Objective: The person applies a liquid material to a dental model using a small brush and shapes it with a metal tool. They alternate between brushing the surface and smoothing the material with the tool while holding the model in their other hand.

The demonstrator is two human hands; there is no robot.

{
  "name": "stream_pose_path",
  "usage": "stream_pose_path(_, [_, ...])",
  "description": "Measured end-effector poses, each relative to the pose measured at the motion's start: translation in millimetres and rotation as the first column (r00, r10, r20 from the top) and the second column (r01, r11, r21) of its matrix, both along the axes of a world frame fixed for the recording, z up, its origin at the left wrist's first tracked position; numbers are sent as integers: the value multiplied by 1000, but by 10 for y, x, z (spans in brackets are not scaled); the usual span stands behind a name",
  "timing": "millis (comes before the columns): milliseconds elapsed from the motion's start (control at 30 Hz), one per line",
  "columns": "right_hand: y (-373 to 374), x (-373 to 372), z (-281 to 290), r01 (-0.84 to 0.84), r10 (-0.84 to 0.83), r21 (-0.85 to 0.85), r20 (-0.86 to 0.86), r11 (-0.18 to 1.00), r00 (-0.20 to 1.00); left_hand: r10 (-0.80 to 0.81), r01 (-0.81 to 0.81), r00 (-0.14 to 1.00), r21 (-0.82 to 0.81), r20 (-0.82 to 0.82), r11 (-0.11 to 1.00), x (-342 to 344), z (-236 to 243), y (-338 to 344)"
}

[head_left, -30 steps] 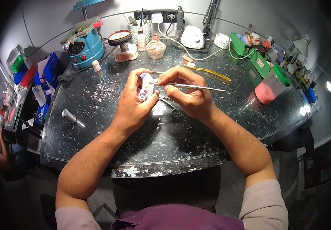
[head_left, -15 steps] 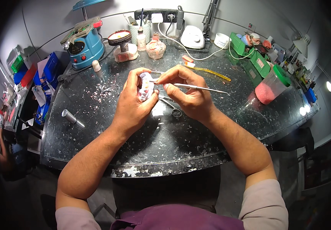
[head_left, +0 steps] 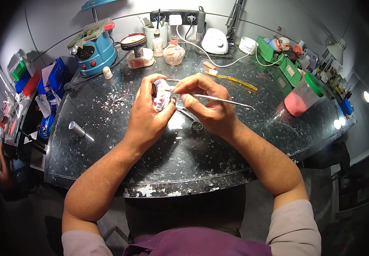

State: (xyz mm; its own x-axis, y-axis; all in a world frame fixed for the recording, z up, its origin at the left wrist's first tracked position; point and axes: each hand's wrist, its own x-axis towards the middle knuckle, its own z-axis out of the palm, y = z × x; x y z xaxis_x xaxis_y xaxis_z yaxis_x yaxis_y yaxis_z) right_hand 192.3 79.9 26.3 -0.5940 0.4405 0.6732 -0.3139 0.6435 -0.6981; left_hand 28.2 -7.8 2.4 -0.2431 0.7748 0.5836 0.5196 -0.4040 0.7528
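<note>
Above the middle of the black workbench, my left hand (head_left: 147,106) is closed around a white dental model (head_left: 161,94) with reddish-pink patches along its inner side. A slim metal dental carver (head_left: 223,100) is pinched between the thumb and fingers of my right hand (head_left: 208,104). The carver's working tip meets the model's right side, or comes very close to it; its other end points off to the right. On the bench under my hands lies a metal tool with a ring handle (head_left: 196,125), partly hidden by my fingers.
Pinkish crumbs (head_left: 115,102) lie left of my hands, near a silver cylinder (head_left: 80,130). A yellow toothbrush (head_left: 232,80) lies beyond my right hand. At right stands a green-lidded jar of pink powder (head_left: 302,97). A blue machine (head_left: 95,53) occupies the back left.
My right hand has shifted slightly left with the carver, whose far end now sits a little lower and further left. The left hand's hold on the model stays nearly the same.
</note>
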Motion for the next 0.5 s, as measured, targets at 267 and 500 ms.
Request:
stream_pose_path(267, [16, 0, -4, -21, 21, -15, 13, 1000, 1000, -19, 19, 998, -5, 60, 1000, 15, -6, -7])
stream_pose_path(500, [3, -2, 4, -36, 37, -14, 24, 999, 999, -41, 42, 995, -1, 95, 999, 24, -1, -4])
